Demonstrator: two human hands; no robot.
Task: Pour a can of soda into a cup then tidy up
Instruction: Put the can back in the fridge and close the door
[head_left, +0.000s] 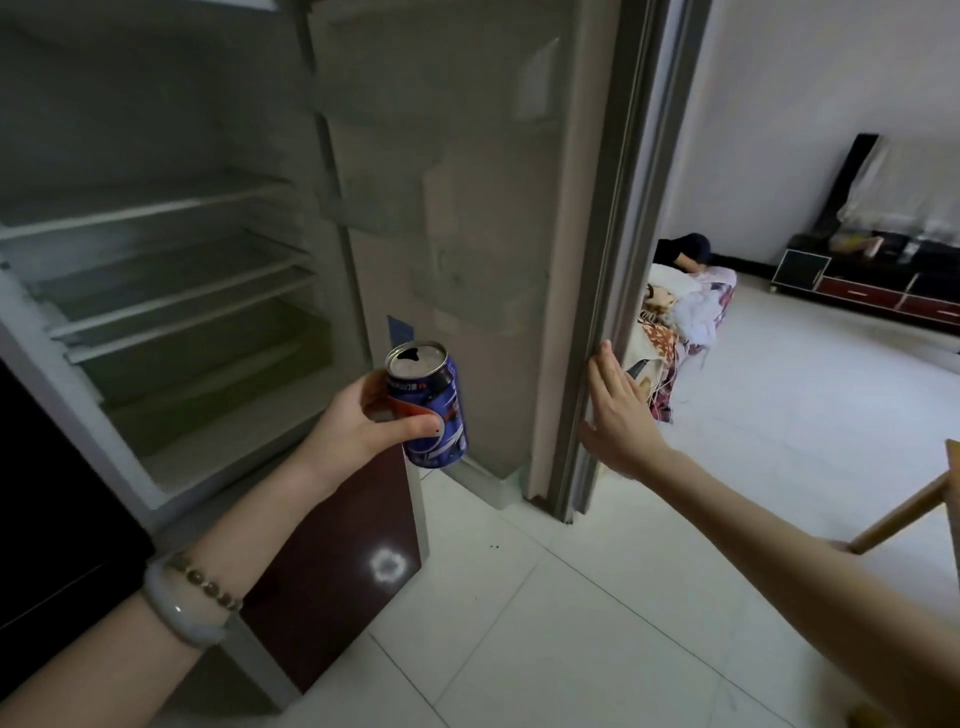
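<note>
The left hand (363, 421) grips a blue soda can (431, 405) just below the middle of the view, thumb across the front of the label and fingers curled round the back. The can leans slightly to the right, and its top shows an open mouth. On that forearm, down at 8 o'clock, sit a pale bangle (176, 613) and a beaded bracelet (208, 582). At 3 o'clock from the can, well apart from it, the right hand (618, 415) lies released and flat, its fingers straight and pointing up, against the grey outer edge of the open fridge door (493, 208), which fills the view from 12 to 1 o'clock. The fridge's inside, with its bare white shelves (171, 291), takes up the 10 o'clock side, just behind and to the left of the can. Below it, at 7 o'clock, is a dark red lower door (332, 561). White floor tiles (571, 597) spread across 5 to 6 o'clock. Past the door, at 3 o'clock, lies a heap of patterned cloth (685, 312), and a low dark cabinet (872, 291) stands against the wall at 2 o'clock.
</note>
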